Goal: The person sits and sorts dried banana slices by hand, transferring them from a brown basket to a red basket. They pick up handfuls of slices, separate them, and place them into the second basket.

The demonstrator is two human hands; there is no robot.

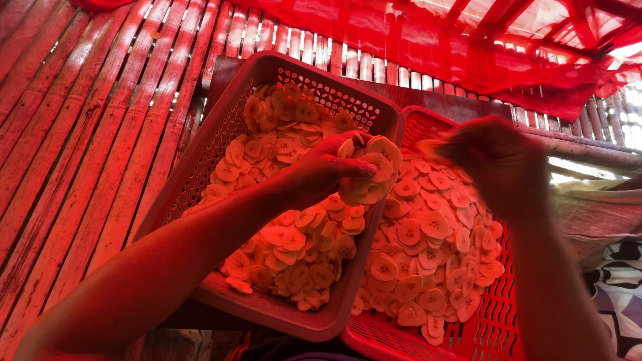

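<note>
Red-lit banana slices (294,251) fill the perforated basket (221,134); above its right rim the left hand (328,167) clutches a slice stack (368,177), while the blurred right hand (498,160), beyond that rim, pinches one slice (428,148).

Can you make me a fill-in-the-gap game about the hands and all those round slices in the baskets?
1. The left hand holds a bunch of round ____.
2. The slices lie in ____ plastic baskets set side by side.
3. The left basket rests on a surface made of ____ slats.
4. The right hand hangs above the ____ basket.

Missing words: slices; two; bamboo; right
</note>
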